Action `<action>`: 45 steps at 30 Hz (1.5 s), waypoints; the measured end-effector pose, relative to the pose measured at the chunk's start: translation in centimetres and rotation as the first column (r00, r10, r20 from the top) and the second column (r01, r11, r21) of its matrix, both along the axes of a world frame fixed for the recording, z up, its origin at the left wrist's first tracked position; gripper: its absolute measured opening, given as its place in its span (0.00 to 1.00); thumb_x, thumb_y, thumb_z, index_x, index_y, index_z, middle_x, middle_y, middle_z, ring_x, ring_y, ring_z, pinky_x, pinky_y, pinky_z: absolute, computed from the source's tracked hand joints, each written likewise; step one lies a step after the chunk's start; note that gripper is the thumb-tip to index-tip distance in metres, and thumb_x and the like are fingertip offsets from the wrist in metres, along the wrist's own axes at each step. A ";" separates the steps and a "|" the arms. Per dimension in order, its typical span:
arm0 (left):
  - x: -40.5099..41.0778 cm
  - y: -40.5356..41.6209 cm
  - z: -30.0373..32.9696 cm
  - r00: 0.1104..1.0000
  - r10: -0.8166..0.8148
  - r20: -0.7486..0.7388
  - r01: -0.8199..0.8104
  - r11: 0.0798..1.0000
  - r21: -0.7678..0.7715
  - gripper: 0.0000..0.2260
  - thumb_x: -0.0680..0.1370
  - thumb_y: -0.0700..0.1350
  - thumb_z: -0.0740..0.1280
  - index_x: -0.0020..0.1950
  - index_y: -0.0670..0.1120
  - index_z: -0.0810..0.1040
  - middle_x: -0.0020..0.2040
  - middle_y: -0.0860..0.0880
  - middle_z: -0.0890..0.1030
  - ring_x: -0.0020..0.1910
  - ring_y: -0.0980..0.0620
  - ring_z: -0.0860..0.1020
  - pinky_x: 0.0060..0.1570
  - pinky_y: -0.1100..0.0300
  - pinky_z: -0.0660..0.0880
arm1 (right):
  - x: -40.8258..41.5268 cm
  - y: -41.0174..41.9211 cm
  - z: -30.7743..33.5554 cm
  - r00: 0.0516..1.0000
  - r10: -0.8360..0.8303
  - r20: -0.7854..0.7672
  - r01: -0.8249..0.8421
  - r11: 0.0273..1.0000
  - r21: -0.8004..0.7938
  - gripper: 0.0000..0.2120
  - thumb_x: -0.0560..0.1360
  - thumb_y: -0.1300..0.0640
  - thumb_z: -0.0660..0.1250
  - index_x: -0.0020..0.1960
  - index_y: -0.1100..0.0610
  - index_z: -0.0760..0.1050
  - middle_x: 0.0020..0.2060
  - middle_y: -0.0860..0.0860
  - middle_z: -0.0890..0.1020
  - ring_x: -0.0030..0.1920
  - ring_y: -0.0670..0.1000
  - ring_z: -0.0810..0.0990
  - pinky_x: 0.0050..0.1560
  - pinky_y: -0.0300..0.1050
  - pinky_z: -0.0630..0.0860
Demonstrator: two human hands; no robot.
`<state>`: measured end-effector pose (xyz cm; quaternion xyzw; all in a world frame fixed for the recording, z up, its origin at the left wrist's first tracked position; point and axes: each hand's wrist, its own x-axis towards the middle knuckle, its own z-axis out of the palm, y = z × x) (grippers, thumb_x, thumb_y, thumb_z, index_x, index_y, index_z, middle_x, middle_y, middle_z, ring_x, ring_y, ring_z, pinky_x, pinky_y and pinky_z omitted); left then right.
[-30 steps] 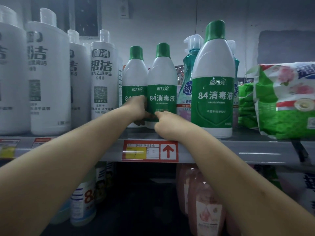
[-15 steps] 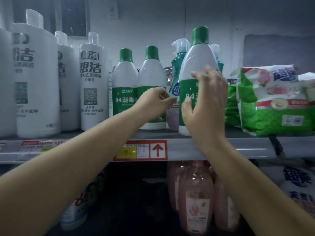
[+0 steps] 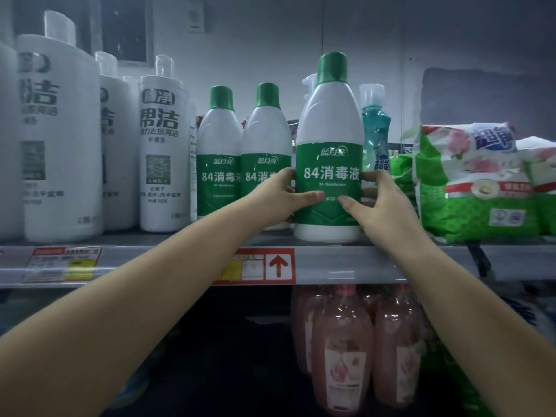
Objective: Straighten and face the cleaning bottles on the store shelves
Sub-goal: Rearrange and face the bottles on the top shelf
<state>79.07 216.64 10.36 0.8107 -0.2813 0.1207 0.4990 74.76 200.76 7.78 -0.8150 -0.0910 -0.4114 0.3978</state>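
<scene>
A large white disinfectant bottle [image 3: 329,127] with a green cap and green label stands upright near the front edge of the grey shelf [image 3: 346,260], its label facing me. My left hand [image 3: 279,203] grips its left side and my right hand [image 3: 379,206] grips its right side, thumbs on the label. Two smaller bottles of the same kind [image 3: 218,152] [image 3: 264,145] stand to its left, labels forward; the nearer one is partly hidden by my left hand.
Tall white cleaner bottles [image 3: 162,152] [image 3: 57,139] fill the shelf's left side. A teal spray bottle [image 3: 374,127] stands behind the large bottle. Green detergent bags [image 3: 475,182] lie at right. Pink bottles [image 3: 343,347] stand on the shelf below. Price tags [image 3: 264,266] line the shelf edge.
My left hand left the smaller bottle and went to the large bottle's left side. My right hand slid down from its shoulder to its label. The label now faces forward.
</scene>
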 end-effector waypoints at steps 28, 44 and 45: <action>-0.2 10.2 -0.6 0.980 0.197 -0.023 -0.199 0.974 -0.112 0.23 0.72 0.46 0.70 0.65 0.45 0.69 0.56 0.48 0.79 0.47 0.55 0.79 0.44 0.62 0.78 | 3.4 10.0 0.1 0.972 0.222 0.077 -0.215 0.972 -0.093 0.24 0.73 0.55 0.68 0.66 0.56 0.63 0.58 0.49 0.74 0.54 0.45 0.71 0.54 0.38 0.68; 0.4 6.8 -1.2 0.948 0.256 0.189 -0.260 0.966 -0.001 0.33 0.74 0.50 0.68 0.74 0.52 0.55 0.53 0.53 0.74 0.50 0.55 0.76 0.53 0.60 0.73 | 4.5 8.8 0.2 0.964 0.256 0.064 -0.261 0.961 0.093 0.34 0.70 0.59 0.71 0.71 0.56 0.57 0.63 0.53 0.72 0.62 0.51 0.73 0.65 0.52 0.72; 0.4 6.8 -1.4 0.931 0.279 0.236 -0.288 0.958 0.005 0.35 0.74 0.51 0.68 0.75 0.52 0.53 0.57 0.52 0.74 0.54 0.54 0.75 0.56 0.58 0.73 | 4.5 8.8 0.2 0.963 0.263 0.061 -0.268 0.959 0.095 0.34 0.70 0.60 0.71 0.70 0.56 0.58 0.62 0.53 0.72 0.61 0.51 0.74 0.64 0.52 0.72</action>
